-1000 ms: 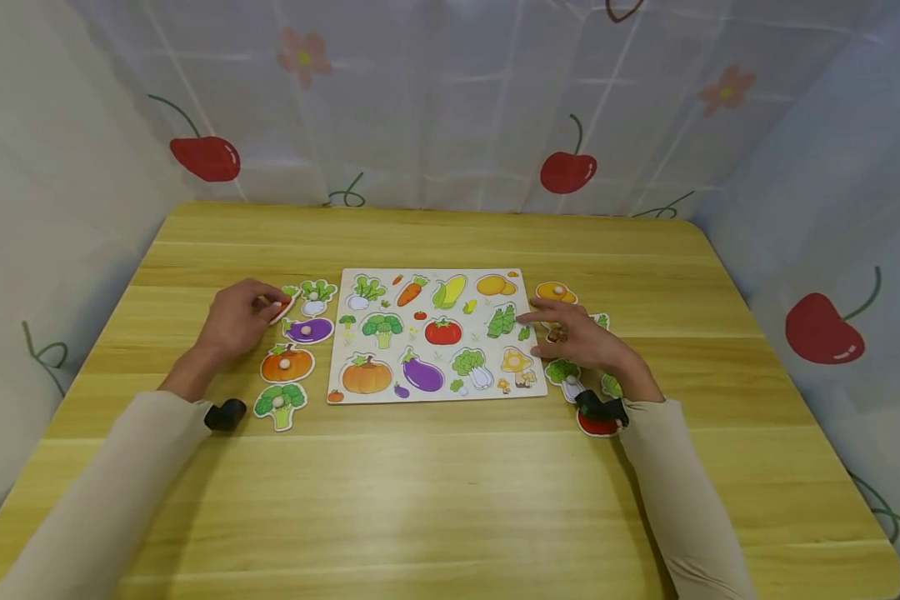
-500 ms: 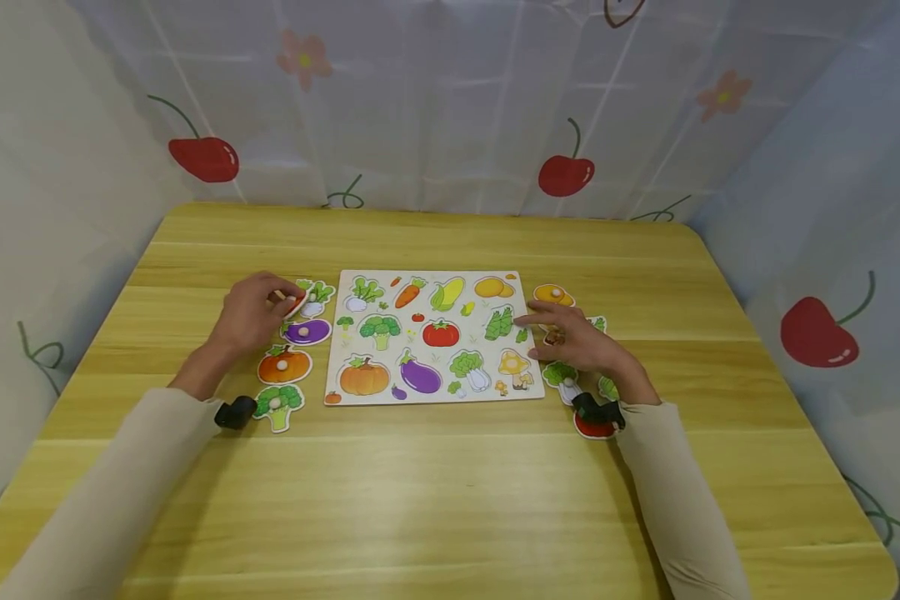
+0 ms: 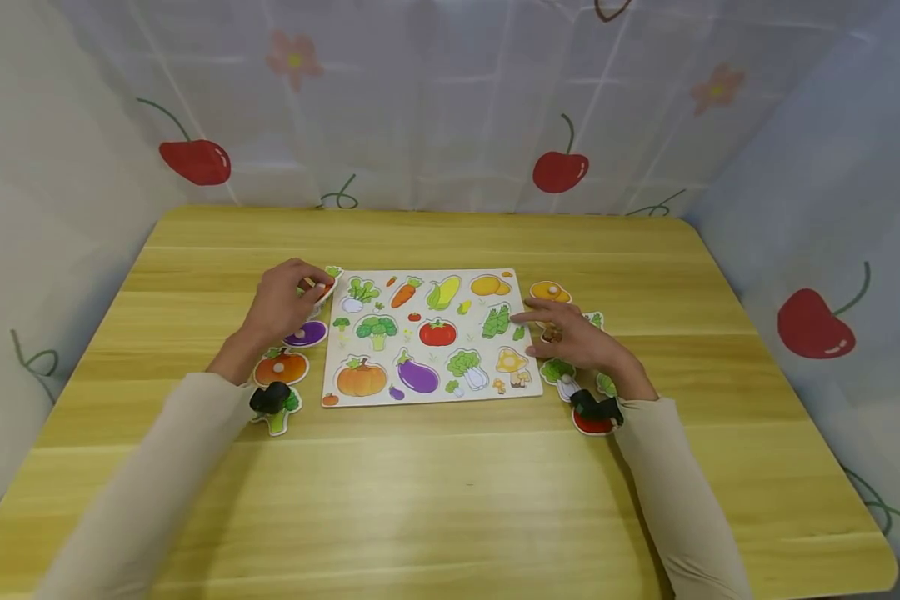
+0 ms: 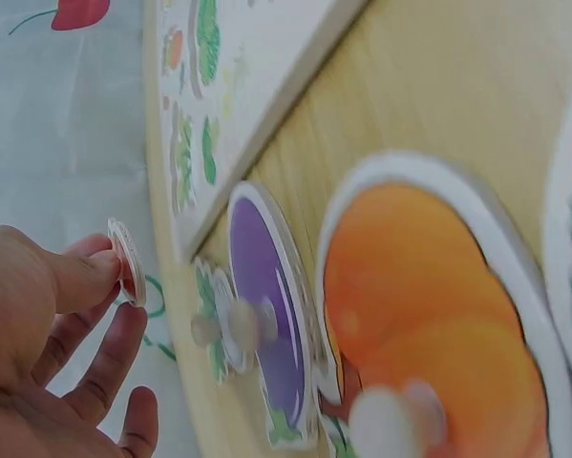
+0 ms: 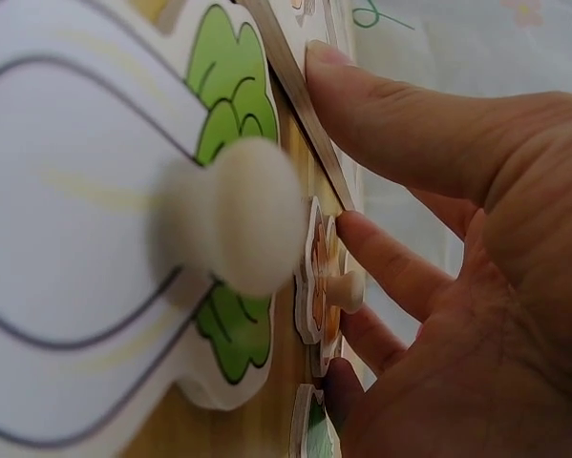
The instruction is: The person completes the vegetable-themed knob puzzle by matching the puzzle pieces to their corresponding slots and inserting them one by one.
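My left hand (image 3: pixel 281 296) pinches a small knobbed carrot puzzle piece (image 3: pixel 328 287), orange-red with a green top, at the upper left corner of the vegetable puzzle board (image 3: pixel 435 402). In the left wrist view the carrot piece stands edge-on between thumb and fingers, raised above the table. Under that hand lie the radish piece, mostly hidden in the head view, and the purple eggplant piece (image 3: pixel 311 335). My right hand (image 3: pixel 581 337), fingers spread, rests at the board's right edge, over the mushroom piece (image 5: pixel 314 277). Its thumb and fingertips are right at the edge.
Left of the board lie a pumpkin piece (image 3: pixel 280 368) and a broccoli piece (image 3: pixel 277 422). On the right are a potato piece (image 3: pixel 549 290), a bok choy piece (image 3: pixel 557 369) and a tomato piece (image 3: pixel 591 425), partly under the wrist strap. A printed curtain hangs behind the table (image 3: pixel 450 500).
My left hand has carried the carrot piece to the right, from left of the radish piece to the board's upper left corner. The right hand has stayed in place.
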Available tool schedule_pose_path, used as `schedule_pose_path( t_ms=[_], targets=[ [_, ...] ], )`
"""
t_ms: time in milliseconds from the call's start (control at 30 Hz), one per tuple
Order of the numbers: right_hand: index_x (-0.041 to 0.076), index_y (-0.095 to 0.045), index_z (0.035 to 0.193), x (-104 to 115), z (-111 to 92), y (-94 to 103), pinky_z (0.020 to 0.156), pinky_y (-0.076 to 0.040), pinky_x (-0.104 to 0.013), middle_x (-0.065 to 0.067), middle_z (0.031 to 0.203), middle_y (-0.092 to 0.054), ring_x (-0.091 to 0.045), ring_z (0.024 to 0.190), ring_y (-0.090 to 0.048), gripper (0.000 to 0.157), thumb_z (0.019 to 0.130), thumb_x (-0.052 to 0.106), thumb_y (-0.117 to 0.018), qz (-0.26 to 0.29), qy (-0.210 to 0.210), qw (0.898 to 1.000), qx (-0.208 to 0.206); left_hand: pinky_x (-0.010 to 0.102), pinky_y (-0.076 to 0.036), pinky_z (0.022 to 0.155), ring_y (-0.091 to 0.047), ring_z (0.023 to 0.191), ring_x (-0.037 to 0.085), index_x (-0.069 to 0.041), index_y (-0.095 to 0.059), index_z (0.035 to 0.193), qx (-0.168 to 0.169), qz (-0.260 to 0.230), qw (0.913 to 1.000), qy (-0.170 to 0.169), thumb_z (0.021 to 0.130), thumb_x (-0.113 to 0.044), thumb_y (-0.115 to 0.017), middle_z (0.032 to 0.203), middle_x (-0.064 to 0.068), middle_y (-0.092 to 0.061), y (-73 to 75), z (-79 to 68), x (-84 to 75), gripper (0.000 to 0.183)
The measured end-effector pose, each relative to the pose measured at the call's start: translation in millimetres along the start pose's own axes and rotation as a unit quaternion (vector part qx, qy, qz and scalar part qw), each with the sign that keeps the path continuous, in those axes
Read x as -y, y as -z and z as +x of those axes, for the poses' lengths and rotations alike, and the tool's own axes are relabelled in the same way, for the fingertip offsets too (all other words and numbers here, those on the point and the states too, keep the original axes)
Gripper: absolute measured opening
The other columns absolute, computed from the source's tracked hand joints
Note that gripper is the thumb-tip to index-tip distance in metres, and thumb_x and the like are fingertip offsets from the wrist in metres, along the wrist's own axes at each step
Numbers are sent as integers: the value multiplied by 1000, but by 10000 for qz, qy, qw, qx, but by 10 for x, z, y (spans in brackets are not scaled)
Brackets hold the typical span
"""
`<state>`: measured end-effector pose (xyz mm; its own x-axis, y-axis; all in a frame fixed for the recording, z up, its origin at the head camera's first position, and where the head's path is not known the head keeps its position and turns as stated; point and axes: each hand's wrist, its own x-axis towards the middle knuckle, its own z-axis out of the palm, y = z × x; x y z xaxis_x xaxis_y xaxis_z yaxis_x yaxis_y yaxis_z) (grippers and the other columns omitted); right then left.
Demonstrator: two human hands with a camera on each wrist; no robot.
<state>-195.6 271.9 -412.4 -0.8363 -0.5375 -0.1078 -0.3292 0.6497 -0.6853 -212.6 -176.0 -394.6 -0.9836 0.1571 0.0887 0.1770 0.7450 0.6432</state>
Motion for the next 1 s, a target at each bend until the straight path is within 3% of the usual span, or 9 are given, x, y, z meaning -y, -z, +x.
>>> schedule_pose_path(
  t_ms=[233, 667, 1000],
  targets=[
    [6, -60, 138, 15, 5, 12, 116, 0, -70, -25, 160, -30, -47, 151, -14, 51, 90, 11, -75, -24, -35, 10000, 7, 49, -50, 87, -60, 104, 36, 0, -72, 114, 56, -20, 9999, -120, 99, -3, -58, 119, 19, -62, -123, 76, -112, 21],
    [5, -59, 138, 27, 8, -1, 117, 0, -69, -25, 160, -30, -46, 151, -16, 51, 90, 9, -74, -56, -39, 10000, 6, 52, -50, 88, -63, 103, 36, 0, -72, 112, 317, 224, 9978, -535, 99, -4, -57, 117, 18, -64, -217, 236, -392, 20],
    [5, -59, 138, 20, 4, -9, 117, 2, -69, -25, 161, -28, -46, 151, -16, 51, 90, 10, -74, -40, -33, 10000, 10, 50, -47, 90, -62, 102, 31, -3, -74, 112, 611, 242, 9965, -525, 100, -6, -58, 116, 14, -64, -406, 318, -563, 20]
  ],
)
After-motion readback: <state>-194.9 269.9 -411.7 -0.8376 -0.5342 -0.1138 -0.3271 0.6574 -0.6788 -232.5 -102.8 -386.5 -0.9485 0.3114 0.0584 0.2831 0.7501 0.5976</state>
